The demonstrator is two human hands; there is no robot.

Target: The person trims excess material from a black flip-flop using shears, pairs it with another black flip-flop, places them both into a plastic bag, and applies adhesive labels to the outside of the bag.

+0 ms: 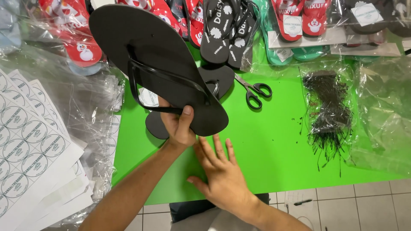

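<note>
1. Head view looks down on a bright green table (274,141), and that table is my landmark throughout. The left hand (177,126) holds a black flip-flop (158,64) raised above the table's near-left part, sole tilted, toe end pointing away toward the far-left corner.
2. Left hand: fingers curled shut around the heel end, thumb pressed across the top by the strap. A firm clamp as far as I can see.
3. Right hand (220,171): open and flat, fingers spread, palm down on the table's near edge, just beside the heel of the raised flip-flop. It holds nothing.
4. A second black flip-flop (214,79) lies flat on the table beneath the raised one, mostly hidden by it.
5. Risk one, as I judge it: the grip sits only at the heel, so the long toe end could swing and knock the packed red and black sandals (222,30) stacked along the table's far edge.
6. Risk two: black-handled scissors (256,92) lie near the table's middle, just right of the lower flip-flop; a careless reach could catch them.
7. Risk three: loose clear plastic bags (92,102) and sheets of round stickers (30,141) crowd the table's left side, so a swinging sole could drag them off.
</note>
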